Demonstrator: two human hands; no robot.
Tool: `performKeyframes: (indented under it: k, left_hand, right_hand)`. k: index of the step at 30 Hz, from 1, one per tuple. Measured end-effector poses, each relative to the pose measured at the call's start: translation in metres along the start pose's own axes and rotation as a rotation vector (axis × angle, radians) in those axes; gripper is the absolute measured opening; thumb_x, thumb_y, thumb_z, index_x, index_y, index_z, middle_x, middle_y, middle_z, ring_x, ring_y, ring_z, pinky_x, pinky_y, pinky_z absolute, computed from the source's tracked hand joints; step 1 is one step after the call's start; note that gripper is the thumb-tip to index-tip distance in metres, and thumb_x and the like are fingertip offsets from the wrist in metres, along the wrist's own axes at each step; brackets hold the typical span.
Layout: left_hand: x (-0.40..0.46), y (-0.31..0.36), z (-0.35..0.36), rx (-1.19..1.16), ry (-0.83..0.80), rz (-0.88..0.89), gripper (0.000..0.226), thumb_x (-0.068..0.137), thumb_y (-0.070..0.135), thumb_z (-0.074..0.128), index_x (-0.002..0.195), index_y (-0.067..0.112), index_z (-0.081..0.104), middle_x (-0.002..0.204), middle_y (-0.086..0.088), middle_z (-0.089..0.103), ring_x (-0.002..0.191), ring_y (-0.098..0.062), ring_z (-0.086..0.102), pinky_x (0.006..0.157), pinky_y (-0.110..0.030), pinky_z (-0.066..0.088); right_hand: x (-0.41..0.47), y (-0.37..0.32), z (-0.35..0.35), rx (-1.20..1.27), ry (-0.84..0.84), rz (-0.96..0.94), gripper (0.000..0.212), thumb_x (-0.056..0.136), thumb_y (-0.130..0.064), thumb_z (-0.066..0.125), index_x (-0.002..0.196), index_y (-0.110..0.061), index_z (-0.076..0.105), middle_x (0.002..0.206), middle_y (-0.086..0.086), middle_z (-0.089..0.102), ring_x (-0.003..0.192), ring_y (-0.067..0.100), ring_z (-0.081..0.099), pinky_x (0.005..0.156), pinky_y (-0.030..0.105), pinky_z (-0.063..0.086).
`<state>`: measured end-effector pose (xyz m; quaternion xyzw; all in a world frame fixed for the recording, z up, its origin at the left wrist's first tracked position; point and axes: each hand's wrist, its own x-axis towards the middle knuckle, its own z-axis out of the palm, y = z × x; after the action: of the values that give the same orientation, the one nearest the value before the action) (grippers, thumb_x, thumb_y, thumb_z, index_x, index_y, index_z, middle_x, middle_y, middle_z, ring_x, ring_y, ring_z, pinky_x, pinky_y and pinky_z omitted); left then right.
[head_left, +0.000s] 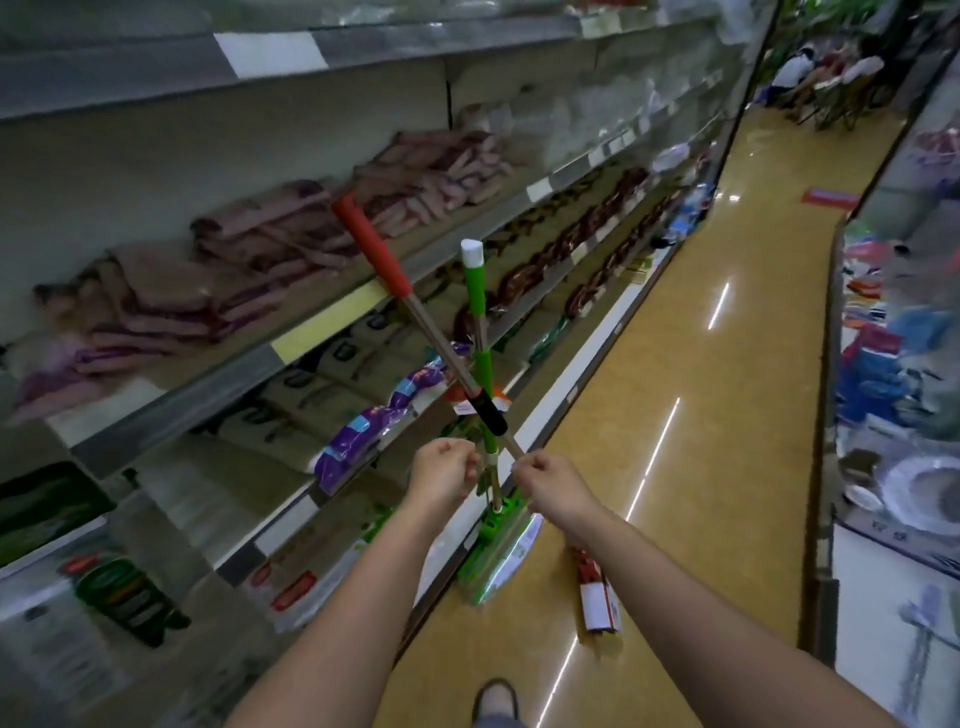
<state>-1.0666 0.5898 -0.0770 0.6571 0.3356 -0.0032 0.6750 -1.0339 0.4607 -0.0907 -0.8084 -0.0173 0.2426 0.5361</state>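
- You've got two mops crossed in an X right in front of the shelving (234, 374). The green mop (475, 291) stands nearly upright close to the shelving's foot. The red mop (371, 244) tips its top in toward the shelving, and its head (597, 597) sits farther out from it.
- Your right hand (550, 480) has its fingers curled round the red mop's bare metal pole, just below the black sleeve (491, 413).
- Your left hand (444, 470) is balled up too, right by the green mop's pole on the shelving side. I can't tell if those fingers actually close on the pole or just sit beside it.
- My guess on handling is that both are light and stiff, with thin metal tubes and plastic heads (the green head (498, 540) looks wrapped in shiny packaging). They're long though, so a small wrist move will likely swing the top ends a lot.
- Bare metal is probably slick. The red grip up top and the green sleeves look like grippier spots to hold.
- For more control I'd take each pole higher, around where they cross, one hand per mop.
- Watch the red top end. It's close to the folded goods on the shelving and could knock them.
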Motion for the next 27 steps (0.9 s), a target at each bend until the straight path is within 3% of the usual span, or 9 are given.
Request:
performKeyframes:
  k: [5,9,12,15,18,20,23,25,27]
  left_hand:
    - [0.092,0.039,0.015,0.024,0.103,0.023,0.022,0.09,0.032,0.054,0.096,0.012,0.061,0.086,-0.003,0.061,0.075,-0.015,0.054,0.061,-0.027,0.04]
    - [0.158,0.065,0.012,0.061,0.232,0.02,0.045,0.082,0.036,0.065,0.117,0.01,0.054,0.112,-0.008,0.062,0.102,-0.025,0.058,0.088,-0.039,0.049]
    - [0.192,0.076,0.011,0.035,0.274,-0.005,0.053,0.079,0.03,0.07,0.121,0.003,0.052,0.117,-0.013,0.062,0.105,-0.027,0.06,0.089,-0.036,0.05]
    - [0.207,0.082,0.021,0.04,0.326,-0.05,0.033,0.094,0.013,0.047,0.124,-0.001,0.05,0.13,-0.019,0.057,0.117,-0.028,0.055,0.083,-0.02,0.047]
    - [0.202,0.091,0.032,0.47,0.446,0.093,0.041,0.099,0.004,0.022,0.139,-0.006,0.021,0.146,-0.022,0.032,0.138,-0.03,0.029,0.11,-0.033,0.026]
    - [0.201,0.095,0.036,0.428,0.488,0.062,0.042,0.099,0.003,0.017,0.139,-0.009,0.014,0.147,-0.024,0.027,0.139,-0.031,0.023,0.113,-0.035,0.017]
    - [0.202,0.083,0.038,0.165,0.44,0.019,0.039,0.096,0.002,0.035,0.134,-0.005,0.036,0.133,-0.022,0.05,0.114,-0.022,0.049,0.086,-0.017,0.044]
    - [0.193,0.085,0.04,0.194,0.461,0.049,0.028,0.093,0.005,0.043,0.119,0.007,0.054,0.103,-0.011,0.065,0.095,-0.025,0.057,0.063,-0.014,0.042]
    - [0.188,0.082,0.043,0.259,0.454,0.06,0.013,0.094,0.007,0.043,0.09,0.013,0.054,0.072,0.003,0.054,0.078,-0.022,0.054,0.052,-0.013,0.036]
  right_hand:
    - [0.101,-0.042,-0.007,-0.152,0.007,-0.095,0.016,0.091,-0.017,0.051,0.103,-0.011,0.058,0.084,0.002,0.057,0.072,0.017,0.053,0.057,0.026,0.04]
    - [0.163,-0.084,-0.004,-0.244,-0.047,-0.19,0.02,0.091,-0.016,0.05,0.11,-0.012,0.057,0.1,0.003,0.059,0.096,0.022,0.058,0.078,0.029,0.045]
    - [0.198,-0.117,0.004,-0.266,-0.094,-0.318,0.032,0.093,-0.023,0.047,0.122,-0.01,0.054,0.119,0.008,0.056,0.111,0.024,0.055,0.095,0.034,0.044]
    - [0.218,-0.147,0.016,-0.329,-0.189,-0.46,0.041,0.094,-0.028,0.048,0.131,-0.01,0.048,0.126,0.009,0.05,0.117,0.021,0.049,0.097,0.028,0.037]
    - [0.229,-0.166,0.03,-0.389,-0.35,-0.574,0.041,0.094,-0.033,0.048,0.128,-0.01,0.05,0.121,0.01,0.054,0.113,0.021,0.052,0.088,0.024,0.037]
    - [0.231,-0.169,0.034,-0.366,-0.452,-0.584,0.039,0.094,-0.035,0.048,0.126,-0.012,0.05,0.108,0.003,0.055,0.1,0.016,0.053,0.08,0.024,0.036]
    - [0.234,-0.166,0.031,-0.338,-0.557,-0.6,0.038,0.096,-0.033,0.046,0.128,-0.014,0.048,0.103,-0.002,0.053,0.097,0.012,0.05,0.079,0.023,0.036]
    - [0.233,-0.166,0.024,-0.34,-0.629,-0.621,0.04,0.096,-0.031,0.045,0.133,-0.017,0.043,0.104,-0.003,0.052,0.098,0.012,0.049,0.081,0.024,0.035]
    - [0.229,-0.168,0.016,-0.361,-0.682,-0.661,0.039,0.096,-0.031,0.044,0.133,-0.018,0.041,0.098,-0.006,0.052,0.093,0.012,0.05,0.079,0.024,0.036]
